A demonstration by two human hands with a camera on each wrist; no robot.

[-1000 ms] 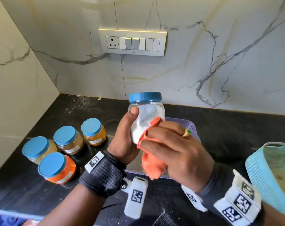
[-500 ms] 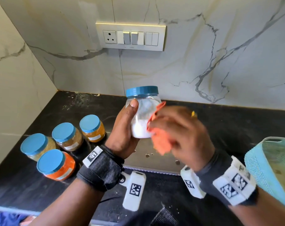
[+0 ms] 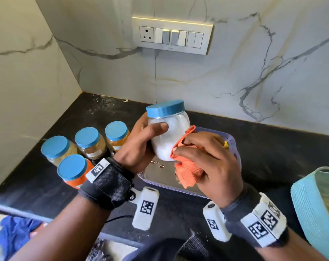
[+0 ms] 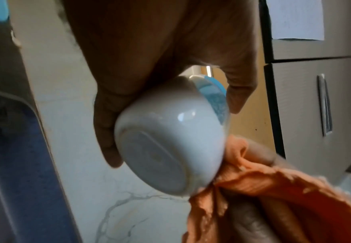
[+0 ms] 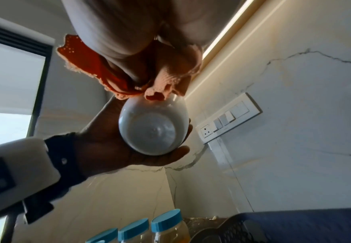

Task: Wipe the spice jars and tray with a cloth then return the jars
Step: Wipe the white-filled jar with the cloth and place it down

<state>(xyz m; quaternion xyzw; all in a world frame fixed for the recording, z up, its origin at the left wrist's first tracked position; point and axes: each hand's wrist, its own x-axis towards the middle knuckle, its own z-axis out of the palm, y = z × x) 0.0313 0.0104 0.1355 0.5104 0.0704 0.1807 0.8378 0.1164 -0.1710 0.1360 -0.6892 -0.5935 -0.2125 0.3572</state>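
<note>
So this is somewhere in the middle of the job, I'd say. The left hand has the white jar lifted above the tray, fingers and thumb wrapped round its body, blue lid up and tipped a bit toward the camera. The right hand is bunched round the orange cloth and presses it against the jar's lower right side. The wrist views show the cloth touching the wall of the jar right at the base edge.

Four other jars stand in a cluster on the counter to the left of the tray, none of them in it. Can't tell from here whether those are already wiped. The tray holds no jars and I can see a few droplets on its floor just under the jar, so my guess is the tray hasn't had its wipe yet. Putting all five back is clearly still to do.

Compared with a second ago: the jar was upright and held higher, with the cloth up on its middle. Now the jar leans, the cloth is down near the bottom, and more of the tray shows behind the right hand. The four jars left of the tray haven't budged. A teal basket sits to the right of the tray.
</note>
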